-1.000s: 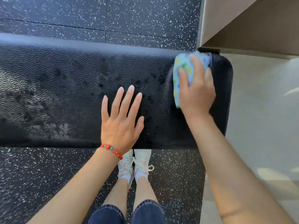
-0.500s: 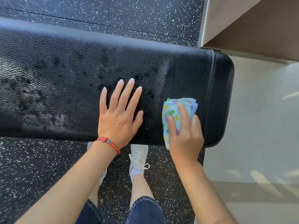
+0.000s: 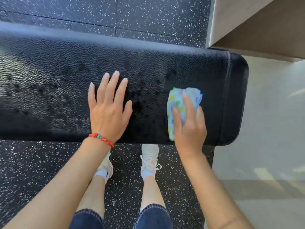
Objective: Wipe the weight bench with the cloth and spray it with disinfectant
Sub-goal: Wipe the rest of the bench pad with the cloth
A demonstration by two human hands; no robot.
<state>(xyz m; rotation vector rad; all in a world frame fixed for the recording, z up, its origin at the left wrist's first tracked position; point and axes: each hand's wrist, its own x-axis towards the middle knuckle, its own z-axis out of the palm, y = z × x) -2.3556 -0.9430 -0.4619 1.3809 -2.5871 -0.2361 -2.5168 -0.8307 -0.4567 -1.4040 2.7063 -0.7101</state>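
Right fingers (image 3: 187, 104): curled over the cloth (image 3: 178, 103), gripping it and pressing it onto the weight bench (image 3: 214, 83).
Left fingers (image 3: 113, 85): straight and spread, holding nothing, flat on the bench pad.
Right hand (image 3: 189, 128): near the rounded end of the bench, its wrist over the near edge.
Left hand (image 3: 109, 111): on the pad beside the cloth, farther from the bench's end, apart from the cloth; a red bead bracelet (image 3: 101, 139) circles its wrist.
Cloth: pale blue with coloured dots, bunched into folds, lying on the bench top close to its near edge.
Handling: the cloth looks soft, light and limp, so it likely needs a bunched grip under the palm to stay together while rubbed.
Bench surface: black pebbled padding, probably firm, with dark wet-looking spots around the left hand.
Beyond the bench: speckled rubber floor (image 3: 148, 17); white shoes (image 3: 149, 161) below the near edge.
Disinfectant: no bottle in view.
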